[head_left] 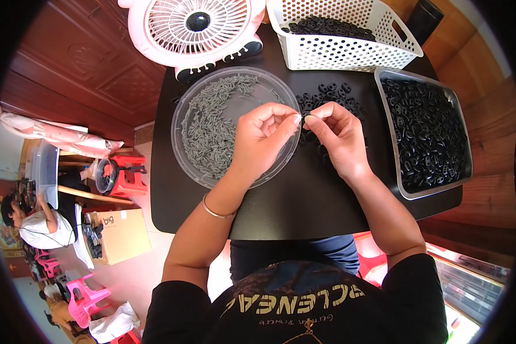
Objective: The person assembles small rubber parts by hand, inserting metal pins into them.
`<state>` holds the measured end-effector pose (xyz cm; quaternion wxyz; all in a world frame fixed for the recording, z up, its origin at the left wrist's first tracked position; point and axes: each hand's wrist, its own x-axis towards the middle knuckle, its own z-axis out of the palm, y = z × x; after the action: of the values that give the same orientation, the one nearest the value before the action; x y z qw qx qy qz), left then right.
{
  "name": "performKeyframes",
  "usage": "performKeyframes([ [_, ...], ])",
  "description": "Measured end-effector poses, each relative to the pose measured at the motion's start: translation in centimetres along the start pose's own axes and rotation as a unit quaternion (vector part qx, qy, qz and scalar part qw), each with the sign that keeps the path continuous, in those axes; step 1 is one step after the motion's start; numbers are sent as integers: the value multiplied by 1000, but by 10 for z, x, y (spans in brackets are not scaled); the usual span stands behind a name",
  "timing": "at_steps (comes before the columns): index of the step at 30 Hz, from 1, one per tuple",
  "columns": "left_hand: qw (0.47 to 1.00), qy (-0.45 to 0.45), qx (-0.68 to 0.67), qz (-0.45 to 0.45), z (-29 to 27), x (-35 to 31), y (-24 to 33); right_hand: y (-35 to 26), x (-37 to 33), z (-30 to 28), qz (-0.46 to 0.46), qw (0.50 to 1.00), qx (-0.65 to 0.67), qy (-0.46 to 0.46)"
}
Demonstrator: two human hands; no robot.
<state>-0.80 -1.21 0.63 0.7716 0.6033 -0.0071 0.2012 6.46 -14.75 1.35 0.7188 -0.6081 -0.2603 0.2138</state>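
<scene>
The right hand [345, 136] pinches a small black piece [305, 114], mostly hidden; the left hand [265, 135] pinches too, on what I can't tell.

Free room on flat black tabletop [304, 215] between bare forearms [381, 200], round clear plastic tub [247, 102] leftward, rectangular silver metal tray [389, 131] rightward as obstacles.

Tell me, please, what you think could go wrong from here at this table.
What looks like a small dark piece pinched between the left hand and right hand could slip into the round tub, among its grey pieces. The metal tray sits at the table's right edge, so a bump might spill its black pieces.
</scene>
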Motion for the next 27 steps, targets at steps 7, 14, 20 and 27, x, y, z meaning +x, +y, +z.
performKeyframes([
  [7,996,-29,58,64,-2,1,1,-5,0,-4,35,999,7,-39],
  [14,859,-101,445,232,7,4,2,-10,17,-32,-50,995,1,89],
  [20,800,-212,516,220,29,-2,-7,0,23,-36,-66,992,4,108],
  [27,828,-219,483,178,24,-2,-16,-5,22,-31,-57,995,-16,85],
])
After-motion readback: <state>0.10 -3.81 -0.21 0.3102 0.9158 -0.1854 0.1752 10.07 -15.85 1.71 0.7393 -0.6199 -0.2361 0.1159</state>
